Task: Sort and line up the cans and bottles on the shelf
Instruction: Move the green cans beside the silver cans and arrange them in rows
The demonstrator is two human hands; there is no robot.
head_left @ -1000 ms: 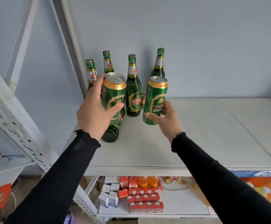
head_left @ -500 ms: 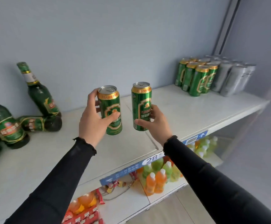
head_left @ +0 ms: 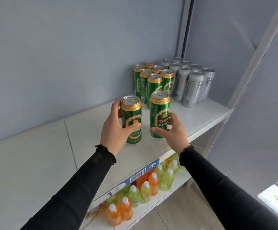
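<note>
My left hand [head_left: 115, 130] grips a green beer can with a gold rim [head_left: 132, 117], held upright just above the white shelf [head_left: 35, 163]. My right hand [head_left: 173, 131] grips a second green can [head_left: 159, 112] of the same kind beside it. Right behind them, several green cans [head_left: 151, 80] stand grouped against the back wall. Several silver cans [head_left: 191, 82] stand packed to their right, at the shelf's far end. The green bottles are out of view.
The shelf's right upright [head_left: 257, 52] rises past the silver cans. On the lower shelf stand several orange and yellow-green drink bottles [head_left: 144, 188]. A blue price strip [head_left: 135, 176] runs along the shelf's front edge.
Both hands have carried their cans rightward from the bottles to the green can group. The view swung right, so the bottles left the frame.
</note>
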